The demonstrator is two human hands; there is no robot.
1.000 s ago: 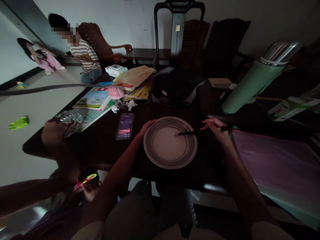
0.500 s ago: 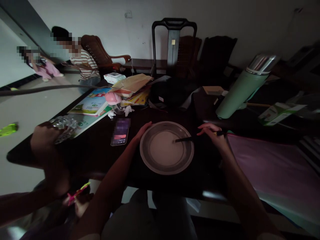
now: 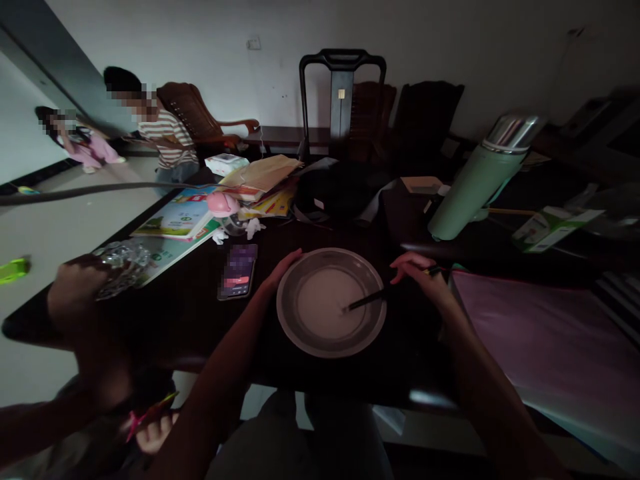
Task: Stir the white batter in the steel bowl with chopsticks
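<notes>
A round metal basin (image 3: 290, 327) stands in front of me on the dark table, with pale, milky liquid (image 3: 325, 303) in it. My left hand (image 3: 283, 270) steadies the basin, pressed along its left outer side with fingertips near the rim. In my right hand (image 3: 419, 270), to the right of the basin, is a thin dark stick (image 3: 367, 299) pinched between the fingers. It slants over the right rim, and its pale tip meets the liquid. The tip is too small to tell its kind.
Left of the basin lies a lit phone (image 3: 239, 272). Another person's hand (image 3: 75, 287) rests by a clear crumpled-looking object (image 3: 123, 267). Books (image 3: 175, 213) lie behind. A green thermos (image 3: 480, 183) stands at the right, above a pink folder (image 3: 540, 327).
The stick's tip has moved slightly left and down in the basin, along with my right hand. My left hand keeps its place on the basin. The view has tilted a little.
</notes>
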